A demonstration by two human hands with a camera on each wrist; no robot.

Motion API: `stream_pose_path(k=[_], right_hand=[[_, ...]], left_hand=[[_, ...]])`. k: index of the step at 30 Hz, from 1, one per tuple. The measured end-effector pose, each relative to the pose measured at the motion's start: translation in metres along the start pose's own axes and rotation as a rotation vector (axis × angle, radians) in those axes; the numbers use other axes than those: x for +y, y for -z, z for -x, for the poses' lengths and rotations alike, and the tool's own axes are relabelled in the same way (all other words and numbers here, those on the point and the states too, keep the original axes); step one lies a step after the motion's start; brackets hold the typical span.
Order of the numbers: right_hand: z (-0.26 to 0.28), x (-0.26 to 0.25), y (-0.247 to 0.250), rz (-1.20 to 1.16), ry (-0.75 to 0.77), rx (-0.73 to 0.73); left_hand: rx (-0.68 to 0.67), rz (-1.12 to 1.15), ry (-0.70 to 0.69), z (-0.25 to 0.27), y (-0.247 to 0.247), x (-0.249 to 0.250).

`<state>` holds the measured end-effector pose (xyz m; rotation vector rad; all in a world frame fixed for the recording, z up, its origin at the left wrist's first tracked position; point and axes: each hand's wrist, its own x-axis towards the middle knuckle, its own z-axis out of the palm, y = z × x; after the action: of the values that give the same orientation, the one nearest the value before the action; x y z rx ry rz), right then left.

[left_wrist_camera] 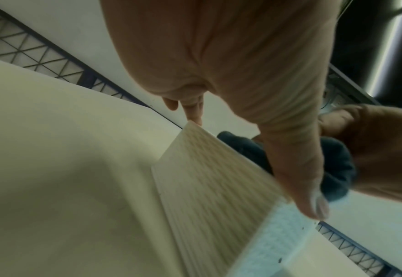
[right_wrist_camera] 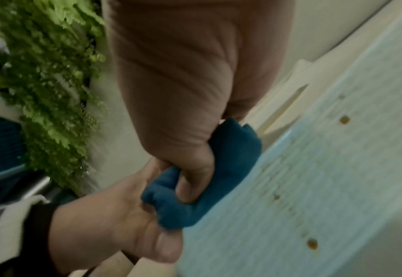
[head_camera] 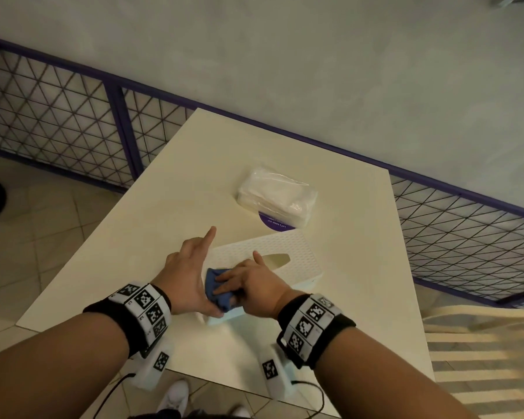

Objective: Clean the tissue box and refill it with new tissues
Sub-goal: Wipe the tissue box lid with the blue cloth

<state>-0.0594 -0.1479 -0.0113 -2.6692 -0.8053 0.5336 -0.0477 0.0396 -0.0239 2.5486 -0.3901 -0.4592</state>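
A white textured tissue box (head_camera: 273, 252) with an empty slot in its top lies on the cream table (head_camera: 164, 192). My right hand (head_camera: 248, 279) grips a crumpled blue cloth (head_camera: 217, 287) and presses it on the box's near left corner. My left hand (head_camera: 191, 273) braces the box's left side with straight fingers, its thumb (left_wrist_camera: 295, 159) lying along the top edge. The right wrist view shows the cloth (right_wrist_camera: 219, 168) against the box's pale blue side (right_wrist_camera: 314, 187), which carries small brown spots (right_wrist_camera: 312, 243). A clear-wrapped pack of new tissues (head_camera: 277, 196) lies just behind the box.
A round purple sticker (head_camera: 274, 223) shows under the tissue pack. A purple-framed mesh fence (head_camera: 73, 122) runs behind the table. A slatted chair (head_camera: 481, 352) stands at the right. Green foliage (right_wrist_camera: 53, 75) appears in the right wrist view.
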Motion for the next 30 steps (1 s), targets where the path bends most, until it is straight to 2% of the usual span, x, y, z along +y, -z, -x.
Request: stream_pose_path(k=[3,8,12,15,17,20,23,25,30], right_hand=[[-0.02,0.0,0.015,0.091,-0.03,-0.049],[-0.038,-0.018,0.011,0.125,-0.144,0.011],[-0.009,-0.01,0.004,0.083,-0.102,-0.032],[0.024,0.016,0.006,0.038,-0.082,0.019],[0.044,0.042,0.015,0.02,-0.203,0.089],[0.073,0.081,0.027,-0.023,-0.503,0.243],[0.081,0.09,0.022,-0.092,-0.676,0.368],[0.072,0.074,0.014,-0.109,-0.673,0.392],[0.059,0.026,-0.01,-0.135,-0.483,0.346]], left_hand=[[-0.017,-0.021,-0.015,0.0,0.002,0.001],[-0.01,-0.043,0.002,-0.002,0.001,-0.001],[0.015,-0.131,-0.018,-0.004,0.002,0.002],[0.022,-0.169,-0.042,-0.002,0.002,0.002],[0.005,-0.198,-0.058,-0.002,0.002,0.002],[-0.018,-0.274,-0.075,-0.003,0.004,0.007],[-0.025,-0.307,-0.054,-0.004,0.006,0.012],[-0.026,-0.328,-0.043,-0.004,0.007,0.015],[-0.065,-0.424,-0.027,-0.006,0.01,0.028]])
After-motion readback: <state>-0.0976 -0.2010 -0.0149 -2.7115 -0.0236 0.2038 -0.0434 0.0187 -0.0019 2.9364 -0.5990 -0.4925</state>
